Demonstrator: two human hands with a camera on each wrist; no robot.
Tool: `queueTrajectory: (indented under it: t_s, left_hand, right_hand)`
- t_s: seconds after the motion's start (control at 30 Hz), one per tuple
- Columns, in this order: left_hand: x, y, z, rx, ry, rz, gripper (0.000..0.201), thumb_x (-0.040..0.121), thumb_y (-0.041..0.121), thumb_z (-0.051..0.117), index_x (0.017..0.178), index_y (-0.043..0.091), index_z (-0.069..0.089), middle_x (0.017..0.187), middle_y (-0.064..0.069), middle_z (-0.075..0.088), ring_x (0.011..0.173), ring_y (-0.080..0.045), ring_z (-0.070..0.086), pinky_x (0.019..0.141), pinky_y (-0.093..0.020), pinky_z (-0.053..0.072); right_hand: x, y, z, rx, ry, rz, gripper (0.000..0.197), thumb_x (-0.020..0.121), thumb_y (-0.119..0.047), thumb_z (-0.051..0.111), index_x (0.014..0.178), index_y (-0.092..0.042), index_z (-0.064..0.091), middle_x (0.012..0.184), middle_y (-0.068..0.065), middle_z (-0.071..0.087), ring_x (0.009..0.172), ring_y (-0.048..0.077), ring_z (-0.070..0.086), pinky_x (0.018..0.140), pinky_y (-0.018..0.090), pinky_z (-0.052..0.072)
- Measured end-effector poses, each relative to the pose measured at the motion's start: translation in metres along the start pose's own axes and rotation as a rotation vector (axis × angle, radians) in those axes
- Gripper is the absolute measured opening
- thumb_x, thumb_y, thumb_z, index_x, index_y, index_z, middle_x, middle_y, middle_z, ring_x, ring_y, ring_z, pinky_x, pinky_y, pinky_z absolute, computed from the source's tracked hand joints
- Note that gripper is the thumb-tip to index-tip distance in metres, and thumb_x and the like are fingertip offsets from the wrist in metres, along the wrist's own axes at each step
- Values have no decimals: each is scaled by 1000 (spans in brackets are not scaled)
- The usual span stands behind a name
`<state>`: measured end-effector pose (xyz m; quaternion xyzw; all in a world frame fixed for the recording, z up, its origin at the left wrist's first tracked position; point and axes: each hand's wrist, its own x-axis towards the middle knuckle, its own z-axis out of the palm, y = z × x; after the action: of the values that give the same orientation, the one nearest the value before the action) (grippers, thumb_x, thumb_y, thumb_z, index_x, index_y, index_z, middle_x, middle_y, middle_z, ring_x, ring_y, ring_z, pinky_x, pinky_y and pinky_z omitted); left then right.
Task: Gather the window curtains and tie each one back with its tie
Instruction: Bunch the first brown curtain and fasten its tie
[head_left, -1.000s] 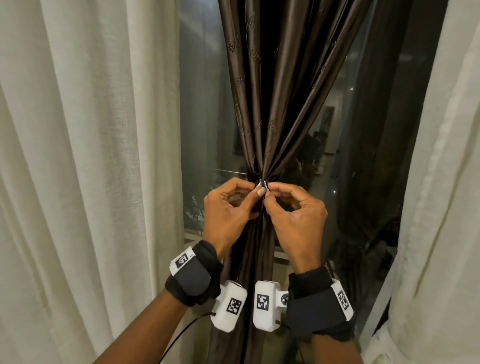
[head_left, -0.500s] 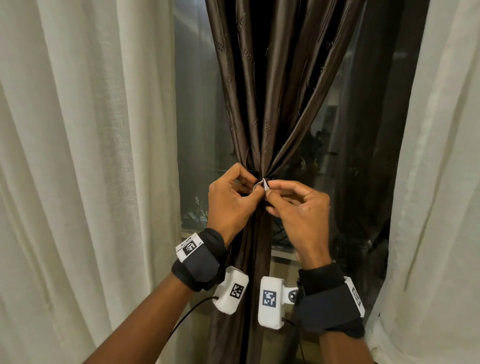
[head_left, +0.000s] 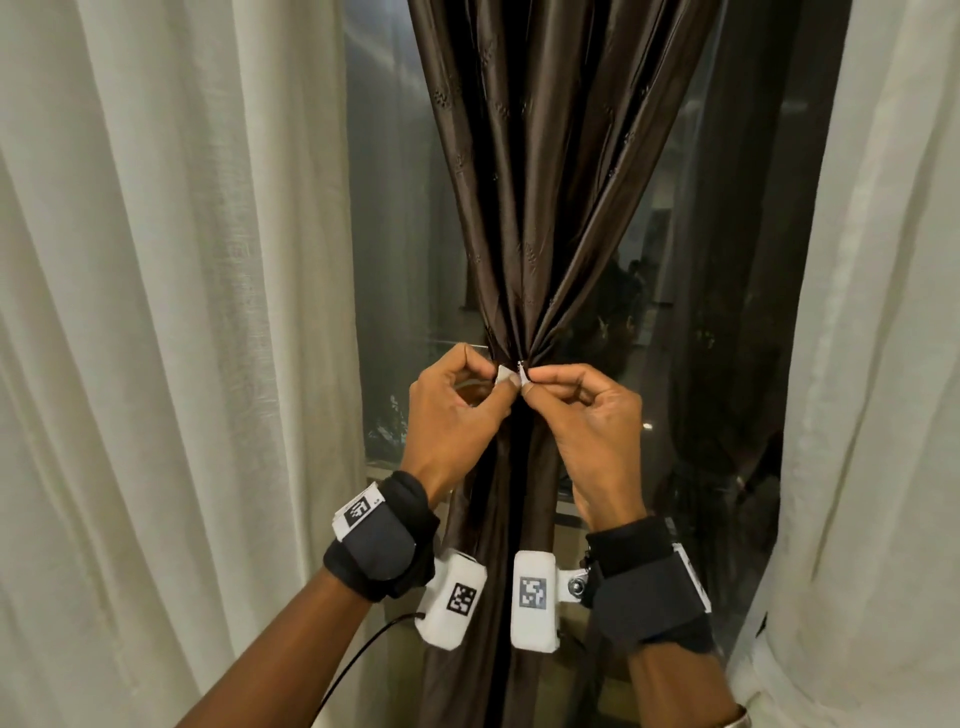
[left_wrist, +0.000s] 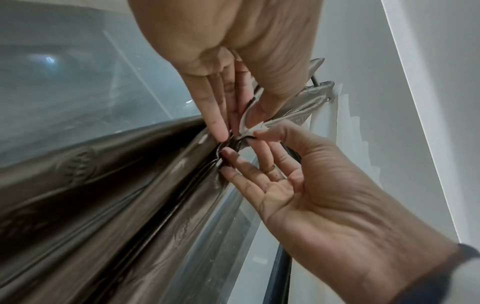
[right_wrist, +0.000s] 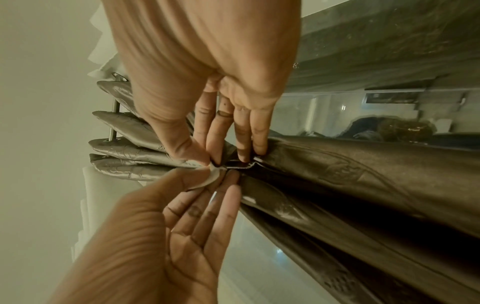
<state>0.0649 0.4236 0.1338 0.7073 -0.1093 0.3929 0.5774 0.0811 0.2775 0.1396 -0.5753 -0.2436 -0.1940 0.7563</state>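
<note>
A dark brown satin curtain (head_left: 545, 182) hangs in front of the window, gathered to a narrow waist. A thin dark tie (right_wrist: 239, 163) runs round that waist, with a pale tab end (head_left: 505, 373) showing. My left hand (head_left: 506, 380) pinches the tab between thumb and forefinger. My right hand (head_left: 532, 376) pinches the other tie end right beside it, fingertips nearly touching. In the left wrist view the left hand (left_wrist: 239, 127) holds the pale strip (left_wrist: 246, 121) against the curtain (left_wrist: 103, 185). The right hand (right_wrist: 223, 158) works the band in the right wrist view.
White sheer curtains hang at the left (head_left: 156, 312) and at the right (head_left: 883, 364). Dark window glass (head_left: 395, 260) lies behind, with a sill (head_left: 569, 514) below the hands. A metal curtain rod (right_wrist: 114, 115) holds the brown curtain's top folds.
Both hands stay pinched together at the curtain's waist, shifting only slightly. The pale tab under my left thumb shows more plainly now.
</note>
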Motion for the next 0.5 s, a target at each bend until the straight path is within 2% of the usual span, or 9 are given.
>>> queueTrajectory:
  t_s: [0.1, 0.2, 0.3, 0.4, 0.5]
  left_hand:
    - [0, 5, -5, -4, -12, -51, 10, 95, 19, 80, 98, 12, 74, 90, -3, 81, 87, -17, 80, 79, -47, 68]
    - [0, 10, -10, 30, -37, -68, 15, 95, 25, 81, 106, 14, 80, 87, 0, 83, 85, -12, 82, 83, -45, 68]
    - [3, 14, -13, 71, -78, -80, 15, 94, 27, 82, 107, 18, 84, 88, 4, 84, 86, -10, 81, 85, -44, 68]
    - [10, 20, -13, 101, -155, -94, 12, 98, 20, 76, 105, 19, 85, 90, 5, 84, 90, -9, 81, 89, -42, 67]
    - [13, 25, -14, 51, -215, -108, 16, 102, 20, 70, 107, 16, 85, 93, 1, 84, 94, -13, 81, 94, -40, 65]
  right_hand:
    - [0, 3, 1, -37, -20, -29, 15, 88, 0, 81, 101, -7, 80, 92, 9, 82, 92, 23, 80, 84, 28, 63]
    - [-3, 6, 3, -90, -14, -81, 17, 89, -1, 81, 104, -9, 81, 94, 6, 82, 92, 20, 81, 86, 32, 65]
    - [-5, 10, 4, -168, 7, -152, 18, 88, -3, 81, 103, -11, 82, 93, 0, 82, 91, 16, 80, 88, 34, 65]
    - [-5, 11, 3, -270, 6, -224, 20, 88, -4, 82, 102, -17, 84, 96, -5, 80, 95, 11, 78, 91, 35, 64]
    - [-5, 12, 3, -294, -5, -254, 24, 90, -2, 79, 103, -23, 83, 97, -8, 77, 96, 12, 77, 89, 40, 65]
